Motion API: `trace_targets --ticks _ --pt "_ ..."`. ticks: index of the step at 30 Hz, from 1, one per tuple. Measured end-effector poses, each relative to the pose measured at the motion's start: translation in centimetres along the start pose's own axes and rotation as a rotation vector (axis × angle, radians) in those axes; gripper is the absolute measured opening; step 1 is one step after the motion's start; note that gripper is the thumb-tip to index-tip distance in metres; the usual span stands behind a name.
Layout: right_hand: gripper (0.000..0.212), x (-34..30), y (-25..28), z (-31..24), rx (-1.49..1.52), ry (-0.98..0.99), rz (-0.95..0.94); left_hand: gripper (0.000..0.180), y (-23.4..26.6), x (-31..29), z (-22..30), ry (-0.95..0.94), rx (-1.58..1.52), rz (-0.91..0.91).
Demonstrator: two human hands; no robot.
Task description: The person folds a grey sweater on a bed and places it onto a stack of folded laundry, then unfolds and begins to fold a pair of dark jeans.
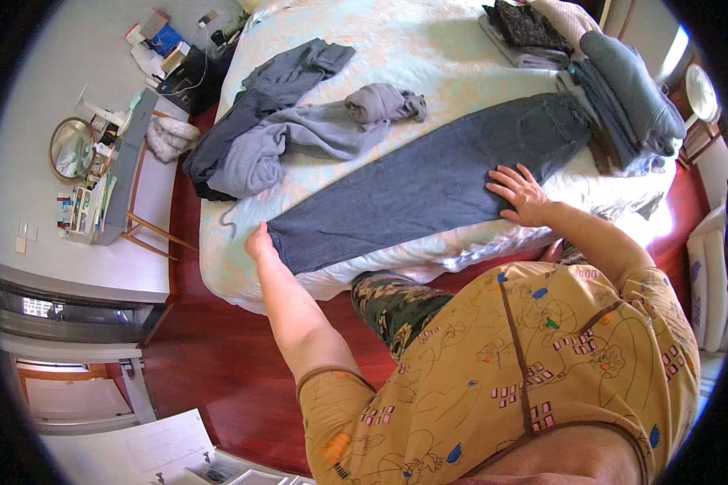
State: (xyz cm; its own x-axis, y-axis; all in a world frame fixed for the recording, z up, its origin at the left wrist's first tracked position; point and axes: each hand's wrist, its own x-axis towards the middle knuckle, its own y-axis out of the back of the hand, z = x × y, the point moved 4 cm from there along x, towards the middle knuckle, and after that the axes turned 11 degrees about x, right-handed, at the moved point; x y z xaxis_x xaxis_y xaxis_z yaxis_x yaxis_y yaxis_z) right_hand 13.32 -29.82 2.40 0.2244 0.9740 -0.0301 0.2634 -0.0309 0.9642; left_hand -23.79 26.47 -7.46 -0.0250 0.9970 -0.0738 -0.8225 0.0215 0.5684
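A pair of dark blue-grey jeans [412,190] lies lengthwise along the near side of the bed, legs together, its waist and back pocket at the right. At the leg hems on the left end, my left hand [260,242] is closed on the edge of the fabric; part of its fingers is hidden. My right hand [522,196] rests flat on the upper leg near the jeans' lower edge, fingers spread and holding nothing. Beyond the jeans are a crumpled grey garment [315,133] and a darker grey one [287,77], partly overlapping.
The bed [429,52] has a pale patterned cover. Folded clothes [635,89] are stacked at its right, with another folded pile [526,36] at the far right. A thin cord [229,218] lies near the left edge. Left of the bed stands a desk [129,174] with a round mirror [73,149].
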Motion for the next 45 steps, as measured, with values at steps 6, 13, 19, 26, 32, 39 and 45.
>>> trace_targets --ticks 6,13,19,26,32,39,45 --pt "0.069 -0.7 -0.2 0.5 -0.009 -0.02 -0.009 0.028 -0.1 -10.3 9.3 -0.234 0.97 0.253" --pt "0.07 -0.7 -0.7 1.0 0.007 0.002 0.01 0.024 -0.2 -10.6 8.9 -0.278 1.095 0.155" --pt "0.069 -0.9 -0.7 0.9 0.016 0.012 0.023 0.027 -0.2 -6.3 4.8 -0.278 0.815 0.146" --pt "0.066 -0.5 -1.0 1.2 0.034 0.01 0.034 0.042 1.6 -10.7 9.6 -0.079 1.017 0.078" --pt "0.068 -0.7 -1.2 1.2 0.019 -0.04 -0.016 0.05 -4.8 -26.3 18.2 -0.775 0.739 0.108" --pt "0.069 -0.7 -0.9 0.9 -0.027 -0.049 -0.064 0.088 -12.9 -34.8 13.9 -0.98 0.826 -0.315" --pt "0.069 -0.4 -0.7 0.6 -0.038 -0.043 -0.064 0.074 -1.0 -16.1 7.3 -0.543 1.05 -0.04"
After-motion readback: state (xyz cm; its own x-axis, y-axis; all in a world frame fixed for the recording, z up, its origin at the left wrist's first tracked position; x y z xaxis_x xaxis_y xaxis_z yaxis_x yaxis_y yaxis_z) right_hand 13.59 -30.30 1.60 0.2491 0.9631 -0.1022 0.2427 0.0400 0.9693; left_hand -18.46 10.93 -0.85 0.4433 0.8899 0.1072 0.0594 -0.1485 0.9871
